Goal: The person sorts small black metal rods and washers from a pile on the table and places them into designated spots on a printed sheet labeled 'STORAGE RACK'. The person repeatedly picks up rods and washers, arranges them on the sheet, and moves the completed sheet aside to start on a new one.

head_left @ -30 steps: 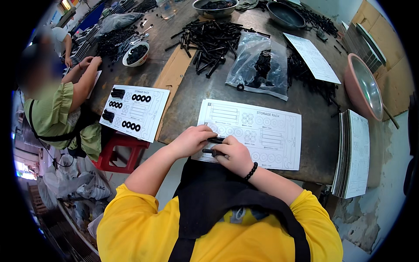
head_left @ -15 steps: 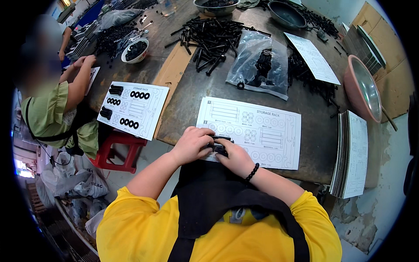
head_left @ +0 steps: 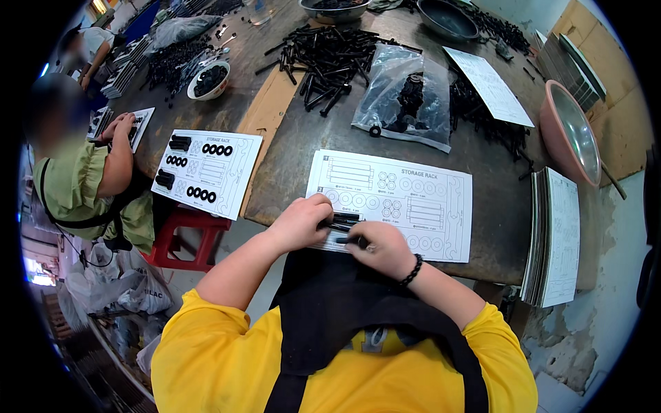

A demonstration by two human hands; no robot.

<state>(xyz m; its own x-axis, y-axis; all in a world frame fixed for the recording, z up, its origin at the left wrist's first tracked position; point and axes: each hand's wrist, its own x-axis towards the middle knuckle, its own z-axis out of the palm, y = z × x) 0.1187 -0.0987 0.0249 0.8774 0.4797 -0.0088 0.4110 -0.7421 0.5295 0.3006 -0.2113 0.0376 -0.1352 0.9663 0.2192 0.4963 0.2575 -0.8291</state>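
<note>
Across the upper and middle frame, a worn dark table (head_left: 297, 141) is carrying heaps of hardware. At top centre, a pile of black bolts (head_left: 330, 65) is spreading beside a clear plastic bag (head_left: 372, 96), and a loose printed sheet (head_left: 487, 86) is partly covering more dark parts at upper right. Toward the right edge, a pink basin (head_left: 553, 134) is leaning on its side above a stack of cards (head_left: 563, 241). At left, a second card (head_left: 231, 180) is bearing black washers, while a co-worker's green sleeve (head_left: 93, 165) is showing beyond it, over a red stool (head_left: 213, 241). At centre, a white card (head_left: 454, 206) is lying before the person, its lower left being blocked by both hands. There, the left hand (head_left: 301, 220) is grasping slim black rods (head_left: 344, 218) by their ends, and the right hand (head_left: 387, 248) is clenching a blurred dark piece (head_left: 351, 241) just beside them. Dark capitals are heading the white card above outlined bars, nuts, washers and a spanner; its smaller captions are appearing too fine to read. Lettering is also marking a pale sack (head_left: 148, 294) at lower left.
</note>
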